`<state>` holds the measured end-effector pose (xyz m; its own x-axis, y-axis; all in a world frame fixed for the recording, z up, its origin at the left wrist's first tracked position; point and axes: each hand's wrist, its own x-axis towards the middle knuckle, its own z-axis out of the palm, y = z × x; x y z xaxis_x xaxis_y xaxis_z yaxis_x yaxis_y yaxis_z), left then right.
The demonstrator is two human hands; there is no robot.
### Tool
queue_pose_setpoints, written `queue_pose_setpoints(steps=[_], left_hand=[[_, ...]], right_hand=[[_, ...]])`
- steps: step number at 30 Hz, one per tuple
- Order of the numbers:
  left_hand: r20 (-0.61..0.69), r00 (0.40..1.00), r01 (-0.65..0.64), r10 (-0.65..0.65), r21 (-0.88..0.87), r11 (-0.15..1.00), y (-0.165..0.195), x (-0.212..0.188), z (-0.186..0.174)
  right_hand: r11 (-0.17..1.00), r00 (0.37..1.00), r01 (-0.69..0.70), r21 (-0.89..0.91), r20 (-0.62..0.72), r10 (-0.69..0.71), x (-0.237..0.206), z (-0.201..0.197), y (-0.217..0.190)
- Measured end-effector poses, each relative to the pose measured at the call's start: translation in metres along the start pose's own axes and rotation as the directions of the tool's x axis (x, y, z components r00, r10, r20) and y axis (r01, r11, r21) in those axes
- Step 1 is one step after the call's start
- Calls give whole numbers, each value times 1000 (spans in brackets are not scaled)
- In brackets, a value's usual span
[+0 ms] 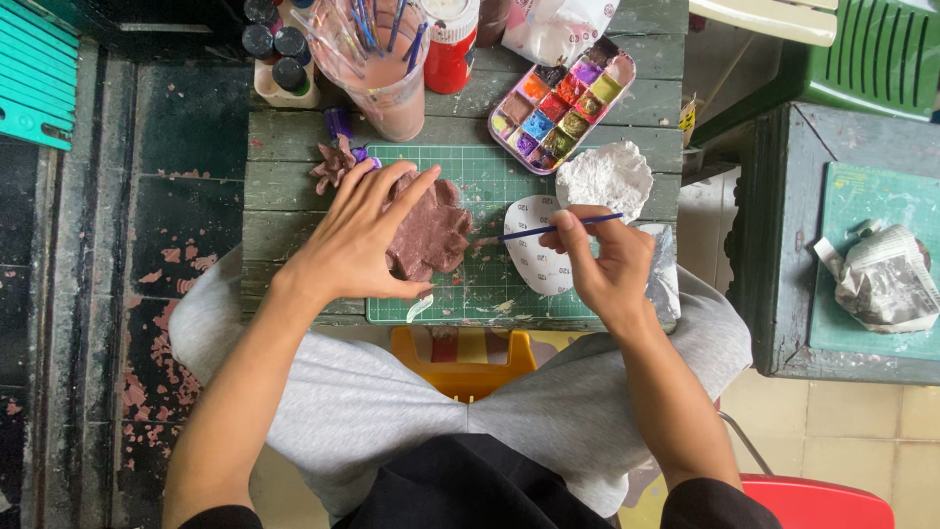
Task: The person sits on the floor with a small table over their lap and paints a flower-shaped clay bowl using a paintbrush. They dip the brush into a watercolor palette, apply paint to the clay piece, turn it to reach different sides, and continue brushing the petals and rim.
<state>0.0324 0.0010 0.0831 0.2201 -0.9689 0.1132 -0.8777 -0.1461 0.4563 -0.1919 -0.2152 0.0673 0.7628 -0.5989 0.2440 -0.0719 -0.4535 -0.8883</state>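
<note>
The left hand (357, 235) lies spread, fingers open, pressing down on a brown flower-shaped clay piece (431, 233) that sits on the green cutting mat (490, 176) in the middle of the weathered wooden desk (284, 157); the thumb hooks round the piece's near edge to steady it. The right hand (607, 264) has its fingers closed in a pen grip on a thin blue-handled paintbrush (558, 228), whose tip points left and rests just beside the right edge of the clay piece. This looks like the painting step, the brown coat largely laid on, with the brush working the rim. The next stroke would call for a light, steady touch along the edge while the holding hand keeps off any wet paint. Under the right hand lies a round white sheet (534, 260); an unpainted white clay piece (604, 178) sits just beyond it. A paint palette (563, 103) with many coloured wells stands near the far edge, beside a rinse cup (387, 93) of murky pinkish water holding spare brushes and a red paint bottle (452, 49); a smaller brown clay flower (333, 165) lies at the mat's far left corner
</note>
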Motion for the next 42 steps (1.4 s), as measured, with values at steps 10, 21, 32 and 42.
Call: queue_pose_setpoints(steps=[10, 21, 32, 42], left_hand=[[-191, 979, -42, -76, -546, 837, -7, -15, 21], [-81, 989, -59, -124, -983, 173, -10, -3, 56], [-83, 993, -55, -79, -952, 302, -5, -8, 49], [-3, 991, 27, -133, -975, 222, 0, -10, 49]], right_hand=[[786, 977, 149, 600, -211, -24, -7, -35, 27], [738, 997, 76, 671, -55, -53, -19, -28, 21], [853, 951, 291, 433, -32, -308, -26, -22, -8], [868, 945, 323, 377, -85, -315, -30, -21, 1]])
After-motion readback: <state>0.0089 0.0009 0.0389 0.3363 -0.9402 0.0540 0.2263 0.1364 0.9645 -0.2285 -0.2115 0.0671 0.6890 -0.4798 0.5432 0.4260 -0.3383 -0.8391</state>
